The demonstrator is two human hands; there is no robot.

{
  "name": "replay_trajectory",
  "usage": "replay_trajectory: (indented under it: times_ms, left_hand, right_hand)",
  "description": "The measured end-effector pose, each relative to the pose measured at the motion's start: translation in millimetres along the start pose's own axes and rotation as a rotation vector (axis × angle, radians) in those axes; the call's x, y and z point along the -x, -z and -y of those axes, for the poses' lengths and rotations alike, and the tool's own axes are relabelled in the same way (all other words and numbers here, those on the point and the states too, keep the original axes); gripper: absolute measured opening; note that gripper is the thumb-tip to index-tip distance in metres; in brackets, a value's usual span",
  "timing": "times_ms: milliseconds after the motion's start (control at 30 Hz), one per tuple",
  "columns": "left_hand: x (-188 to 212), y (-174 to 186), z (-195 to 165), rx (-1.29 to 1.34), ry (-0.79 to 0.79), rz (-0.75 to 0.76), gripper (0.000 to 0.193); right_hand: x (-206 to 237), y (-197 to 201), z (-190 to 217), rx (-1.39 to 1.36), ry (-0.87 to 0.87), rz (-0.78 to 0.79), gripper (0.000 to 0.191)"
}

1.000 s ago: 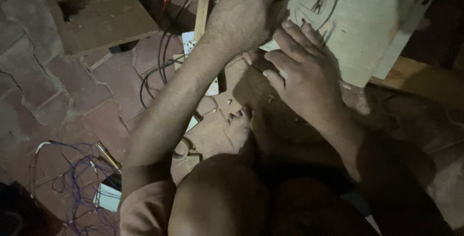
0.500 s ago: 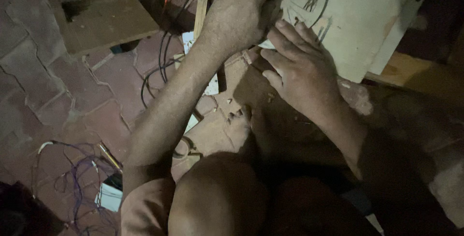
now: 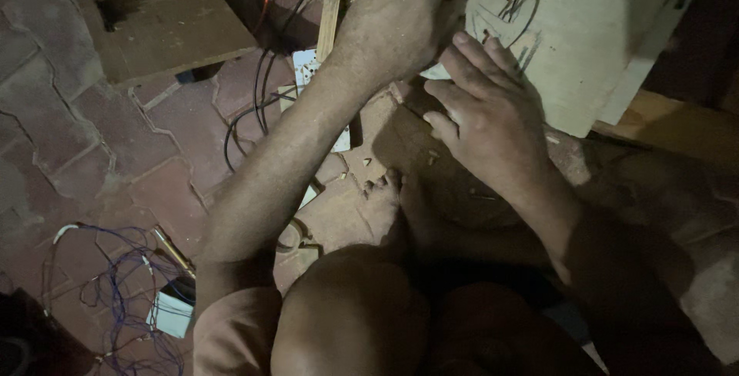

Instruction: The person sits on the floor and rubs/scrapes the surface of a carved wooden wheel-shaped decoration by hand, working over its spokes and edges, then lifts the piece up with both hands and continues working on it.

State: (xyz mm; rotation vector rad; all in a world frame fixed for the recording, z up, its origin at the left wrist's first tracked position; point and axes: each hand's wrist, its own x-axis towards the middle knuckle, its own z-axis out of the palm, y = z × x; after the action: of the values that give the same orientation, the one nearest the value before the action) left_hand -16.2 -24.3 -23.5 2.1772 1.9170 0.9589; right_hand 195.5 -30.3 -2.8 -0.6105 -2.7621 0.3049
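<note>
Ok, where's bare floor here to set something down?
Bare paving lies between the wooden slab, the black cables and the purple wires. It is crowded around the left hand, right hand and carved board.

Both hands crowd the carved wood panel (image 3: 585, 45): left hand (image 3: 400, 22) on its edge, right hand (image 3: 493, 114) just below, little gap btwn them. Wood strip (image 3: 332, 6) and black cables (image 3: 258, 106) block the left side. Open brick floor (image 3: 92, 160) further left; purple wire tangle (image 3: 115, 291) clutters bottom-left. Knee (image 3: 346, 322) blocks near side.
</note>
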Motion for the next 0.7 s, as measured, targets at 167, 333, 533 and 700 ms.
replay_trajectory:
  times_ms: [167, 333, 533, 700]
  left_hand:
    - [-2, -2, 2, -0.031, -0.046, -0.005, 0.025]
    - [-6, -8, 5, 0.021, -0.036, 0.013, 0.025]
    - [-9, -12, 9, -0.031, -0.082, 0.020, 0.024]
    - [-8, -8, 8, 0.024, -0.041, 0.002, 0.023]
  right_hand:
    - [2, 0, -1, -0.012, -0.008, -0.009, 0.036]
    - [2, -1, -4, -0.004, 0.015, -0.009, 0.037]
    - [1, -3, -3, 0.001, -0.011, 0.000, 0.036]
    - [-1, -1, -3, 0.016, 0.001, -0.005, 0.035]
